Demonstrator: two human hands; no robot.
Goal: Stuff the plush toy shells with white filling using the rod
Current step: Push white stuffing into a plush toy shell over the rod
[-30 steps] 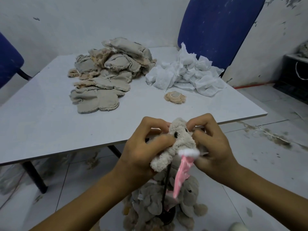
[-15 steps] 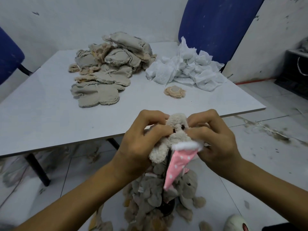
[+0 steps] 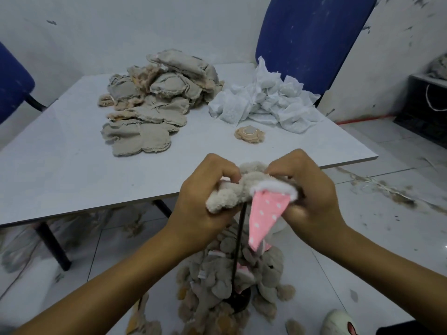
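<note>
A grey plush toy (image 3: pixel 232 193) with a pink dotted hat (image 3: pixel 264 215) trimmed in white sits on top of a thin black upright rod (image 3: pixel 238 245). My left hand (image 3: pixel 200 201) grips its left side, fingers curled over the top. My right hand (image 3: pixel 312 192) grips the right side by the hat's white brim. The rod's dark base (image 3: pixel 238 301) stands on the floor among finished plush toys (image 3: pixel 217 281). A heap of flat beige shells (image 3: pixel 154 100) and a pile of white filling (image 3: pixel 266 102) lie on the white table (image 3: pixel 60 165).
One small beige shell piece (image 3: pixel 249 134) lies alone near the filling. A blue chair back (image 3: pixel 312 39) stands behind the table, another blue chair (image 3: pixel 12 83) at the left. A black box (image 3: pixel 425 105) sits at the right wall. A white shoe (image 3: pixel 338 322) shows at the bottom right.
Both hands have turned the plush on the rod; its face has rolled away and the pink hat now hangs wider toward me. The hands sit slightly lower.
</note>
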